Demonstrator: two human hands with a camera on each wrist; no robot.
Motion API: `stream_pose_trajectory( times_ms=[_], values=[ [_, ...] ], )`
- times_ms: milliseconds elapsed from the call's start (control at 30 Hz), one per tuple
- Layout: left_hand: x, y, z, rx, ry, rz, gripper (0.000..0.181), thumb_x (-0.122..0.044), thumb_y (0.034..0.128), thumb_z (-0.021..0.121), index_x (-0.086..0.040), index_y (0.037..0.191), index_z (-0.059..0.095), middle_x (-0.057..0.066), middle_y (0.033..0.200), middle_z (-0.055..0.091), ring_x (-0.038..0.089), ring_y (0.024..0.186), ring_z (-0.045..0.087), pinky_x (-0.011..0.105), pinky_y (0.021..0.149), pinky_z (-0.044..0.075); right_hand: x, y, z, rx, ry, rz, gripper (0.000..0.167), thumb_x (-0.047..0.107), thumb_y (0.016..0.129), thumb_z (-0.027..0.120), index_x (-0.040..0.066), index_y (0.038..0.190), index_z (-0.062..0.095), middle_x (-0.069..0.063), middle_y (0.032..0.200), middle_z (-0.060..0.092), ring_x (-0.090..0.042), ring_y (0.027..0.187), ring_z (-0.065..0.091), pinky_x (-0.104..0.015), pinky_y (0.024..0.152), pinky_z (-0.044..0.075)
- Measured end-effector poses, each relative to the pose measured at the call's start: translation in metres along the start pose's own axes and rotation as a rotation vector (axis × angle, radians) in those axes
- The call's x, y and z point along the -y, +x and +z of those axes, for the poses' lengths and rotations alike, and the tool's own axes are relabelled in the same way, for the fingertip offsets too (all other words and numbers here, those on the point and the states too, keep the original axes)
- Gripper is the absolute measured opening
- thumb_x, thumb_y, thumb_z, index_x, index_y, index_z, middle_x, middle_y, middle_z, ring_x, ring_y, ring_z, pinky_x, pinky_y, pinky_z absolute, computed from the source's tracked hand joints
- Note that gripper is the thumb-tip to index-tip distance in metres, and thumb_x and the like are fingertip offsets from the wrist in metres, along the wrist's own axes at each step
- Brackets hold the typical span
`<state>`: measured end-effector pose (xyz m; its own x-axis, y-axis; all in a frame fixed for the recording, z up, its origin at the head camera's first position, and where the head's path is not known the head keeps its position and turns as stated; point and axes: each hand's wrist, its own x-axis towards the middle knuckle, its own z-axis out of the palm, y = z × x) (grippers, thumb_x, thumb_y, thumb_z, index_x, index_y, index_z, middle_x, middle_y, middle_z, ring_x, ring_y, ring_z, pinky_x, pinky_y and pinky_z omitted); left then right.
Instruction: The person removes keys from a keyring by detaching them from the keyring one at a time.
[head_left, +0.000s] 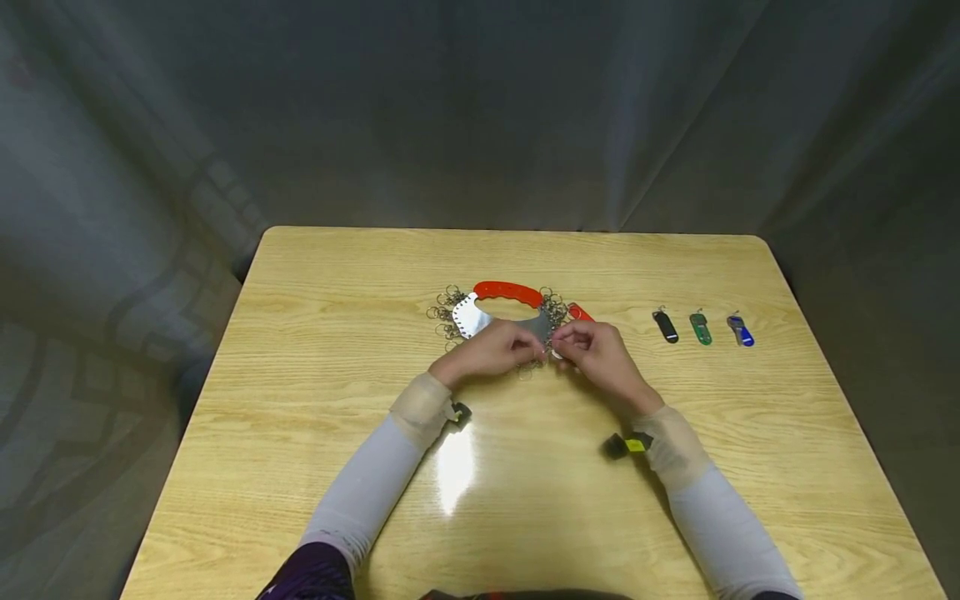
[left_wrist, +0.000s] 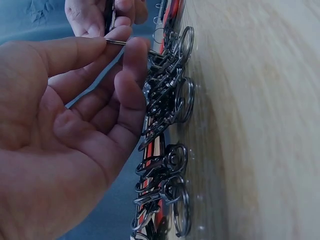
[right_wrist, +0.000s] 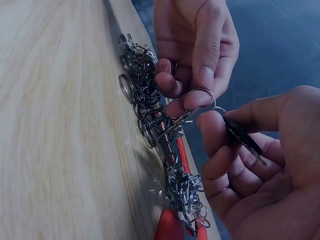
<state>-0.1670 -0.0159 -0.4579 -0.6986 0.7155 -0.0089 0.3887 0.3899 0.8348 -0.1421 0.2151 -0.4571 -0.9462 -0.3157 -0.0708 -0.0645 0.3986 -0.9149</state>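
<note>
A metal plate (head_left: 471, 317) with a red handle (head_left: 507, 291) lies mid-table, its notched edge hung with many metal clips and rings (left_wrist: 185, 100). At its near right edge, my left hand (head_left: 498, 348) pinches a split ring (right_wrist: 200, 91) between thumb and forefinger. Close beside it, my right hand (head_left: 600, 358) grips a dark tag (right_wrist: 241, 134) whose small ring meets the split ring; whether the two are linked I cannot tell. A red tag (head_left: 579, 312) lies just beyond my right hand.
To the right on the wooden table (head_left: 337, 350) lie a black tag (head_left: 665, 326), a green tag (head_left: 701, 328) and a blue tag (head_left: 741, 330) in a row, each with a ring. Dark curtains (head_left: 450, 117) hang behind the table.
</note>
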Motion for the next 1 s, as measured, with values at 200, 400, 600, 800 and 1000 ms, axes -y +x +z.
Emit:
stream_pose_trajectory(
  times_ms=[200,400,600,800,1000],
  values=[
    [-0.003,0.0,-0.001,0.018,0.02,0.037,0.018,-0.006,0.1045,0.064,-0.001,0.114,0.079,0.013,0.099,0.077,0.007,0.07,0.055,0.02,0.067,0.049,0.002,-0.001,-0.001,0.004,0.012,0.012,0.01,0.003,0.1,0.069,-0.003,0.106,0.073,-0.023,0.088,0.076,-0.035,0.071,0.073,-0.024,0.052,0.05],
    [-0.005,0.001,0.0,0.042,0.113,0.064,0.018,-0.008,0.105,0.065,-0.005,0.116,0.079,0.008,0.107,0.079,0.009,0.083,0.063,0.021,0.082,0.055,0.004,-0.002,-0.001,0.014,0.02,0.034,0.01,0.004,0.101,0.069,-0.002,0.106,0.073,-0.024,0.085,0.075,-0.034,0.068,0.071,-0.021,0.049,0.045],
    [-0.009,0.0,0.0,0.034,0.163,0.068,0.019,-0.01,0.1055,0.065,-0.005,0.117,0.079,0.007,0.103,0.078,0.01,0.083,0.064,0.022,0.08,0.054,0.007,-0.002,-0.001,0.006,0.034,0.058,0.01,0.005,0.1,0.069,-0.003,0.105,0.073,-0.025,0.084,0.075,-0.031,0.064,0.07,-0.021,0.047,0.044],
    [-0.011,0.0,0.0,0.03,0.191,0.084,0.018,-0.01,0.1056,0.065,-0.004,0.115,0.079,0.007,0.1,0.079,0.01,0.083,0.066,0.022,0.081,0.054,0.007,-0.002,0.0,-0.005,0.029,0.076,0.01,0.006,0.1,0.069,-0.003,0.104,0.074,-0.025,0.084,0.075,-0.028,0.061,0.068,-0.02,0.046,0.041],
    [-0.01,0.0,0.001,0.037,0.217,0.084,0.018,-0.012,0.1059,0.065,-0.006,0.115,0.079,0.004,0.097,0.078,0.008,0.081,0.065,0.022,0.082,0.055,0.008,-0.002,0.0,-0.014,0.037,0.102,0.01,0.003,0.1,0.069,-0.004,0.105,0.074,-0.023,0.086,0.077,-0.027,0.064,0.071,-0.018,0.046,0.039]
  ],
)
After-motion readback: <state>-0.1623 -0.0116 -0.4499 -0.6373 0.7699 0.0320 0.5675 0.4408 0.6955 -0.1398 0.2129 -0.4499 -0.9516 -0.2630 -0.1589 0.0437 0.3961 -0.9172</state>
